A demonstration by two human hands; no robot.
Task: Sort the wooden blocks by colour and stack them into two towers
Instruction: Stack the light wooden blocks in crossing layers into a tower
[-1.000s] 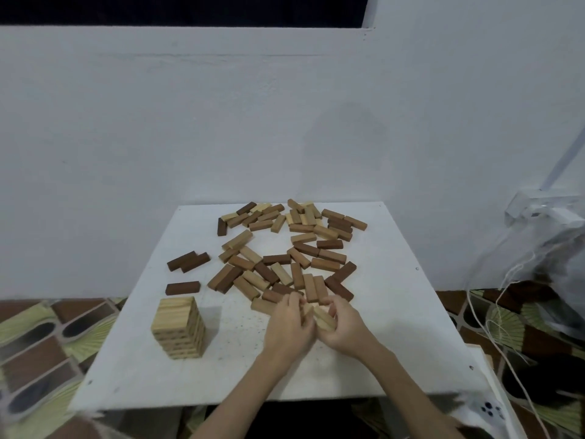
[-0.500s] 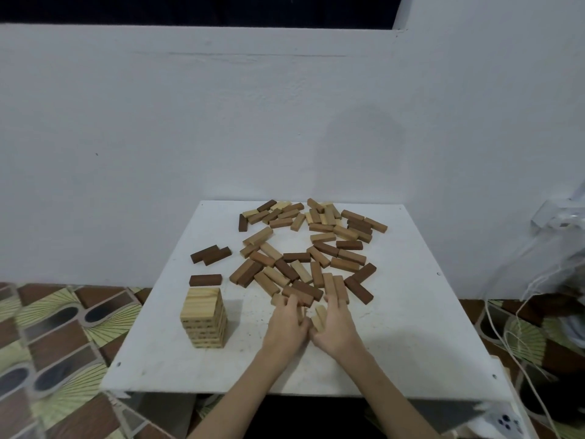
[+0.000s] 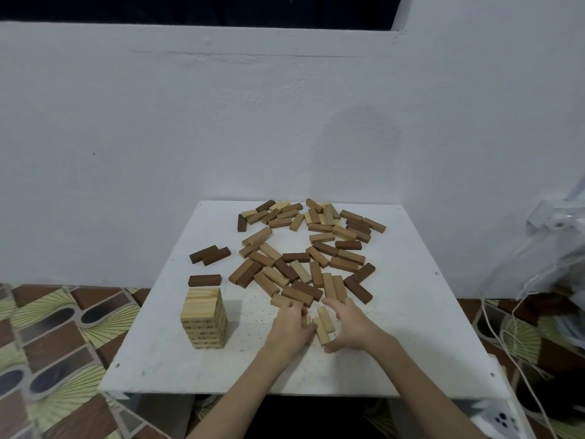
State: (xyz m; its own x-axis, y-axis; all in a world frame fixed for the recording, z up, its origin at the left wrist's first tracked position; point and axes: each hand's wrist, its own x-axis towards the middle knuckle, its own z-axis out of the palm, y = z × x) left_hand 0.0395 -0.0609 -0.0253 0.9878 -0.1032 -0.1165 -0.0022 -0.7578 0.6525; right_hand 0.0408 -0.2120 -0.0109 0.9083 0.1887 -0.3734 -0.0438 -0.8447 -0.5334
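Light blocks (image 3: 323,324), gathered side by side, are laid on the tabletop (image 3: 411,312) with long axes running near to far, tilted slightly leftward. They are flanked by the left hand (image 3: 292,327), curled against them, and the right hand (image 3: 349,324), spread loosely.

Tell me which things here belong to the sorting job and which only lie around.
Job: light tower; dark blocks set aside; mixed pile; light blocks between left hand and right hand.
Around: cords; patterned floor.
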